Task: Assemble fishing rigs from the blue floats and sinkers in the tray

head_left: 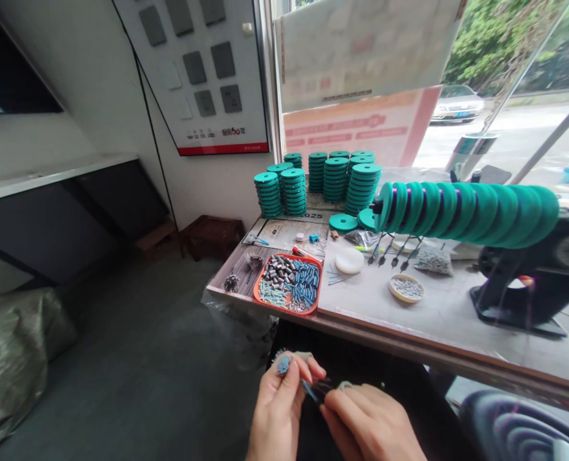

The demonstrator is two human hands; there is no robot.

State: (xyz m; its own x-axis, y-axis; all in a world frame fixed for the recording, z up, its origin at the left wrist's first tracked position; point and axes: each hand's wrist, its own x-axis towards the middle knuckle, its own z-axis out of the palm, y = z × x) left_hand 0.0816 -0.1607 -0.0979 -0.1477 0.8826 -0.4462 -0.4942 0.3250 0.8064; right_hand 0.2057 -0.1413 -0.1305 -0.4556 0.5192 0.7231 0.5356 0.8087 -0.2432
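blue bristly float (283, 364) pinched in left hand (279, 410), right hand (368, 422) gripping its thin dark stem (313, 389).

Both hands sit low and close together, fingertips nearly meeting. The left hand (278, 404) is raised, thumb and fingers pinched shut. The right hand (368, 424) lies just beside it, knuckles up, fingers curled closed.
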